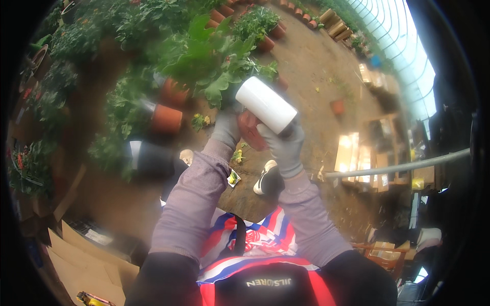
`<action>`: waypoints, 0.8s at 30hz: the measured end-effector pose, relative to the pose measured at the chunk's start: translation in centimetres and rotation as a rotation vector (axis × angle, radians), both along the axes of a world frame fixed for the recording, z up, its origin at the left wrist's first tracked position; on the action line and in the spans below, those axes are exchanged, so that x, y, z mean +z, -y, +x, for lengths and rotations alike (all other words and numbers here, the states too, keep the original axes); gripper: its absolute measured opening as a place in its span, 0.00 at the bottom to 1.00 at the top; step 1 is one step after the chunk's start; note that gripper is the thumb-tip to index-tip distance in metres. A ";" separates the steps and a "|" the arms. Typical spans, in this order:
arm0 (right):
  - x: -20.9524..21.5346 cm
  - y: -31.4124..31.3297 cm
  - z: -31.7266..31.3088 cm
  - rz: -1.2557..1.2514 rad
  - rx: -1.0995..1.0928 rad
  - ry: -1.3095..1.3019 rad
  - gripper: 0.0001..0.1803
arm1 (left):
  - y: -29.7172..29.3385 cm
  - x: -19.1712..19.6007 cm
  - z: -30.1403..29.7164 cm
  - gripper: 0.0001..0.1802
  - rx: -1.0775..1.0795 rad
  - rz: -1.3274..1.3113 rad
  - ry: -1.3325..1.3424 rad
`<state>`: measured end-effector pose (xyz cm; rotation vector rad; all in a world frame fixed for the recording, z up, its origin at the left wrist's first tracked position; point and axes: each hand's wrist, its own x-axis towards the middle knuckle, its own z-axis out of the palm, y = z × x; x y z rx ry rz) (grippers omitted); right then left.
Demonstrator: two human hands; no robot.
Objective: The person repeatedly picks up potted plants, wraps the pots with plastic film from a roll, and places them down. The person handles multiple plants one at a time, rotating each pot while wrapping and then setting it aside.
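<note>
Two gloved hands, mine, meet ahead of my torso: the left hand (227,128) and the right hand (287,149), both in grey knitted fabric. The left is closed on the left side of a reddish-brown, rounded, plastic-looking flowerpot (249,131); most of its fingers are hidden, so how far they wrap I cannot tell. The right grips the near, lower-right end of a smooth white cylindrical roll (265,103), thumb turned toward the pot. Principal relation: the roll lies ahead and to the right of the pot, overlapping its upper right side in this view; whether their surfaces touch I cannot tell. Its long axis runs obliquely, near right to far left, the free end directed away from my right palm toward broad, lobed green leaves (217,89). The right hand is nearer the roll, the left nearer the pot. To the left, well apart from both grips, an orange-brown tapered pot (167,120) lies tipped on its side.
</note>
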<state>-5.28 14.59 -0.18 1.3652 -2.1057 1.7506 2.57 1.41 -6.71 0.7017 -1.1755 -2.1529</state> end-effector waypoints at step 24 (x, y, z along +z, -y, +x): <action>5.6 2.0 -1.7 -0.028 0.287 0.327 0.19 | -0.7 -0.2 -2.3 0.53 -0.107 -0.198 -0.193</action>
